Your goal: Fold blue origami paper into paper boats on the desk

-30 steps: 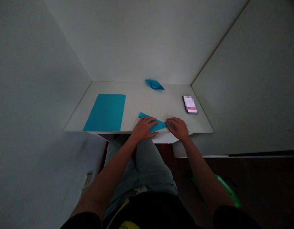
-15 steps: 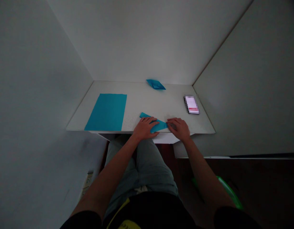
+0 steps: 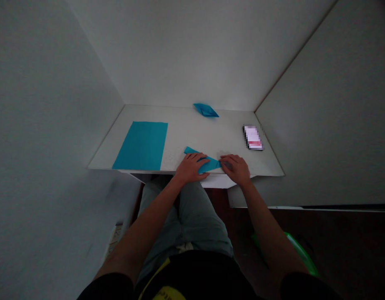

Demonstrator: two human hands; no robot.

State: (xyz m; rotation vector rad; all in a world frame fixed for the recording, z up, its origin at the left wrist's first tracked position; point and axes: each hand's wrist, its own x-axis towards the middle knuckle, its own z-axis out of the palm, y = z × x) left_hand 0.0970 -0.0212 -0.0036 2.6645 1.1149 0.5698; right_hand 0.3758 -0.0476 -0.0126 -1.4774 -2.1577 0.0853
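Note:
A folded piece of blue paper [image 3: 210, 165] lies near the front edge of the white table, its narrow tip pointing right. My left hand [image 3: 192, 166] rests over its left part, fingers stretched and thumb apart, pressing it against the tabletop. Part of the paper is hidden under that hand. At the right tip, my right hand [image 3: 235, 167] has its fingers closed on the paper's corner; the exact fingertip contact is small and dim.
A flat blue sheet [image 3: 142, 146] lies on the left of the white table [image 3: 179, 125]. At the back, near the wall, sits a folded blue paper boat [image 3: 206, 110]. A phone [image 3: 252, 138], its screen pixelated, lies at the right. Walls enclose the table.
The view has shifted very slightly, so the table items appear a little further right. Both hands and the folded paper keep nearly the same position relative to each other.

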